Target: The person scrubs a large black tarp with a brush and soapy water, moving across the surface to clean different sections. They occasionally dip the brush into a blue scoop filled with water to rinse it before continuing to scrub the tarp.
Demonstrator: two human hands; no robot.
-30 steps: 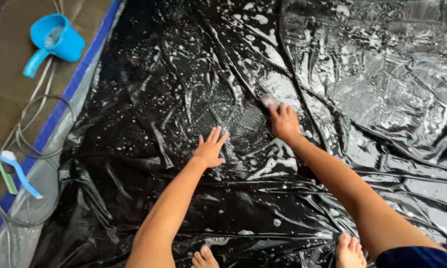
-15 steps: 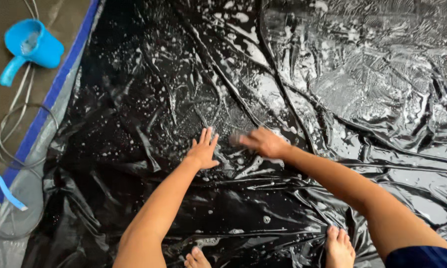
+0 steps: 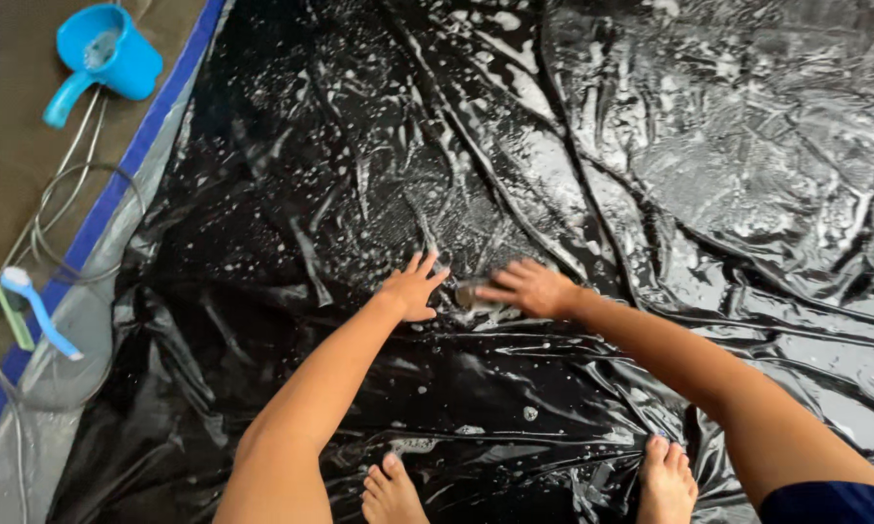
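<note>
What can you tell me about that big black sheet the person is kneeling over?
The black sheet looks like glossy plastic, wet and flecked with white suds. It lies spread on the ground, creased into long ridges and wrinkles, and fills most of the view. A blue band borders its left edge. The left hand presses flat on it; the right hand rubs a small pad on it. Two bare feet stand on its near part.
</note>
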